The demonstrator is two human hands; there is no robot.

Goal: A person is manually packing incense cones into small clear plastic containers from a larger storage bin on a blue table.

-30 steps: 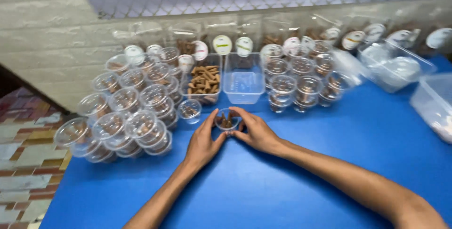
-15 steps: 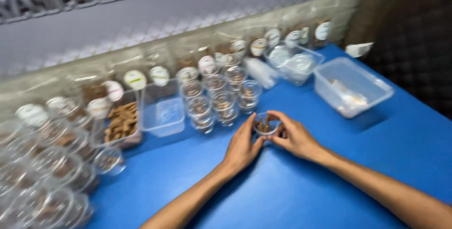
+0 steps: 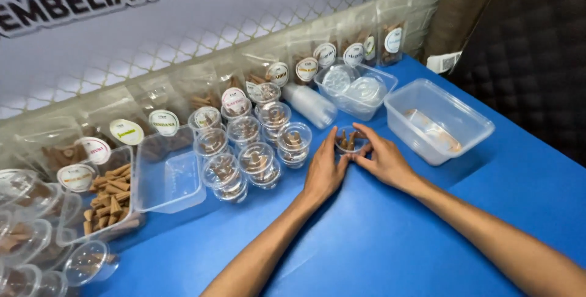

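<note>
You are holding a small clear plastic cup (image 3: pixel 350 141) of brown cone-shaped pieces between both hands; it is sitting on the blue table (image 3: pixel 390 236), a little right of centre and just in front of the row of containers at the back. Your left hand (image 3: pixel 325 172) is pressing against the cup's left side, its fingers held straight and close together, reaching up along the wall to the rim. Your right hand (image 3: pixel 383 159) is curling round the right side, index finger arching over the far rim and thumb lying at the near edge, so the two hands are closing loosely around the cup rather than clenching it. Whether a lid is on the cup cannot be told.

Just left of your left hand, a cluster of filled lidded cups (image 3: pixel 253 150) is standing in stacked rows. Further left, an empty clear rectangular tub (image 3: pixel 168 175) is sitting beside a tub of loose brown cones (image 3: pixel 107 196). Just right of your right hand, another clear rectangular tub (image 3: pixel 436 120) is holding a thin layer of brown residue. Behind the cup, a tub of clear round lids (image 3: pixel 356 88) is resting, with a lying sleeve of stacked cups (image 3: pixel 310 105) beside it. Labelled clear pouches (image 3: pixel 268 74) are leaning along the wall.
</note>
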